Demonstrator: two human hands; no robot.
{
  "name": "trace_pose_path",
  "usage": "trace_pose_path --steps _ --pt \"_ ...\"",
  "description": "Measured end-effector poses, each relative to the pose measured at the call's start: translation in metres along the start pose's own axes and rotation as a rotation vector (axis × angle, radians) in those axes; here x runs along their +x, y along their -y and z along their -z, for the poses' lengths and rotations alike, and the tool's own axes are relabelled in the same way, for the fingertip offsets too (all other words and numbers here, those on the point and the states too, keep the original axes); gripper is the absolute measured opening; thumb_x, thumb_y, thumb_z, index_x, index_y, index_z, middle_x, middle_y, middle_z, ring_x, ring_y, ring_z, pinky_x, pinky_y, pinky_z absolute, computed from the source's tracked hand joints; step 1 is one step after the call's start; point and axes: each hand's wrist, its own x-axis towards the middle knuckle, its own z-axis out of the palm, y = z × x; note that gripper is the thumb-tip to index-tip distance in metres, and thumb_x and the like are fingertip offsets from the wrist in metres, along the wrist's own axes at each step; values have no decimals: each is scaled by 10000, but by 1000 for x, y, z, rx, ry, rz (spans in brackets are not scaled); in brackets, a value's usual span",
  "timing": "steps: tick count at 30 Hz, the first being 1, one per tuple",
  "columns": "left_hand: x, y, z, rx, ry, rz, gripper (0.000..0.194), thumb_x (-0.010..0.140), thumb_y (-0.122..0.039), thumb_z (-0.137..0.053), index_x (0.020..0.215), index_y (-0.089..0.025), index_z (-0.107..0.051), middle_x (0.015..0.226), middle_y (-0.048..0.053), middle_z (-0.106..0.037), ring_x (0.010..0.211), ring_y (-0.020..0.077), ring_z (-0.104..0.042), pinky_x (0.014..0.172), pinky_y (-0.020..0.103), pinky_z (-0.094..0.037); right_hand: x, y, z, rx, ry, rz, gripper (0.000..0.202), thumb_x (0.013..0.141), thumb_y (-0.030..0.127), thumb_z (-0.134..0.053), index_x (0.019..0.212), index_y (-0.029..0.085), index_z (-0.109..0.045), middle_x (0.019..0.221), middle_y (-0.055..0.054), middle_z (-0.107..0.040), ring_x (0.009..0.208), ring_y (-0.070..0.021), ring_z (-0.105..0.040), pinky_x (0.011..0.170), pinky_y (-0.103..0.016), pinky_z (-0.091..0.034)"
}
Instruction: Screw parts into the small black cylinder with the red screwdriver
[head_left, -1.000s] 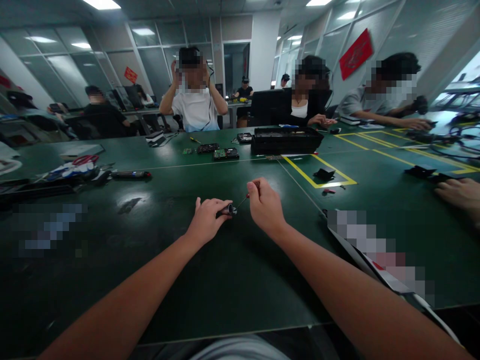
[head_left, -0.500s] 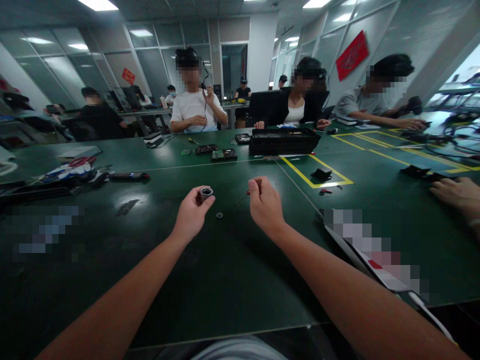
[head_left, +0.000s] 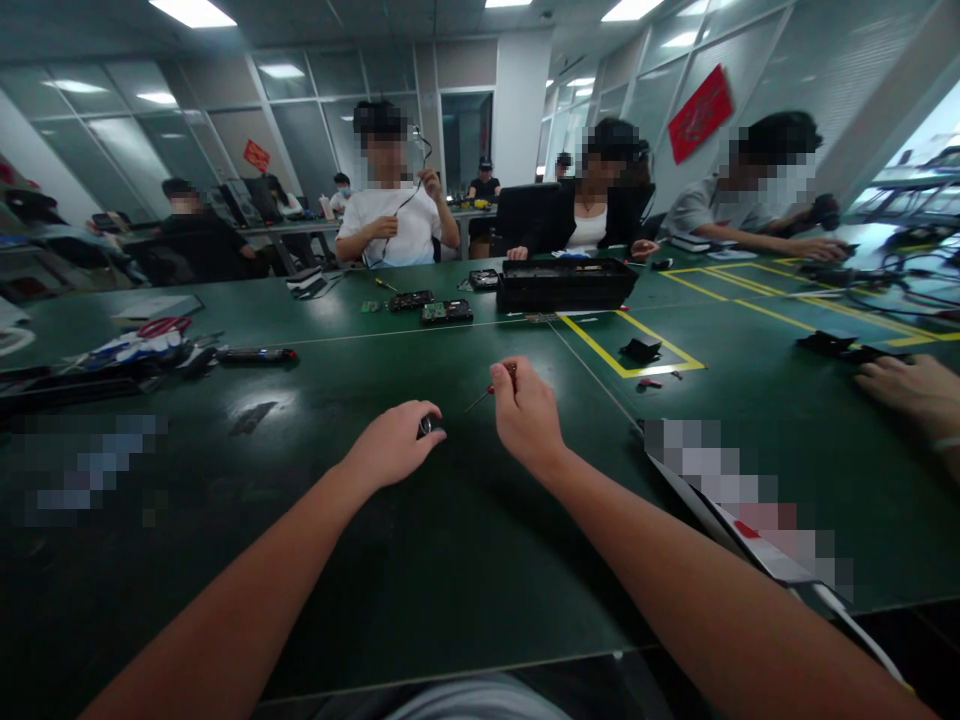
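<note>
My left hand [head_left: 394, 441] is low over the green table [head_left: 450, 580], its fingers wrapped round a small dark cylindrical part [head_left: 427, 425] with a shiny ring. The small round piece seen on the table before is hidden at or under these fingertips. Just to the right, my right hand [head_left: 526, 405] is closed on a thin screwdriver [head_left: 477, 401] with a red handle. Its shaft points down and left, short of the left hand, and touches nothing.
A long black housing [head_left: 566, 285] and opened drives [head_left: 447, 312] lie farther back. A black pen-like tool [head_left: 257, 355] is at left. A white-edged board [head_left: 724, 515] lies beside my right forearm. Another person's hand [head_left: 911, 395] rests at far right.
My left hand has moved down and right with the cylindrical part, onto the spot where the small round piece lay. My right hand has shifted slightly left, still holding the screwdriver.
</note>
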Motion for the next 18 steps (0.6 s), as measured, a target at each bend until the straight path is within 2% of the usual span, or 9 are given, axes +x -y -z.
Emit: trace_pose_path --steps 2,4,8,12,18 --pt "1 -2 -7 91 37 -14 343 892 -389 -628 1194 -235 -679 1127 102 -679 1006 294 -639 849 393 -505 0 1 0 1 5 -4 264 1033 410 -382 935 227 -547 767 -25 -635 703 -192 -599 648 -318 -385" --pt "2 -3 -10 145 69 -5 355 886 -397 -623 1193 -233 -693 1091 113 -680 973 297 -645 825 383 -515 0 1 1 4 10 -7 260 1031 406 -384 929 229 -546 774 -28 -642 715 -195 -604 654 -318 -390" --pt "4 -1 -9 160 121 -1 261 874 -397 -614 1039 -236 -736 997 102 -684 901 275 -644 801 358 -516 -1 1 1 9 5 1 262 1029 410 -386 924 232 -547 766 -25 -643 714 -196 -609 651 -317 -393" --pt "1 6 -6 129 119 -5 226 865 -402 -628 967 -231 -733 956 97 -690 875 274 -644 799 358 -510 0 1 1 20 16 0 269 1034 419 -381 931 235 -549 776 -27 -646 724 -198 -621 647 -316 -402" --pt "-3 12 -4 120 155 -20 285 873 -406 -631 1085 -244 -733 1036 94 -683 939 272 -646 816 353 -496 -1 1 2 30 34 -9 277 1036 418 -384 927 229 -554 785 -33 -650 724 -196 -619 632 -312 -404"
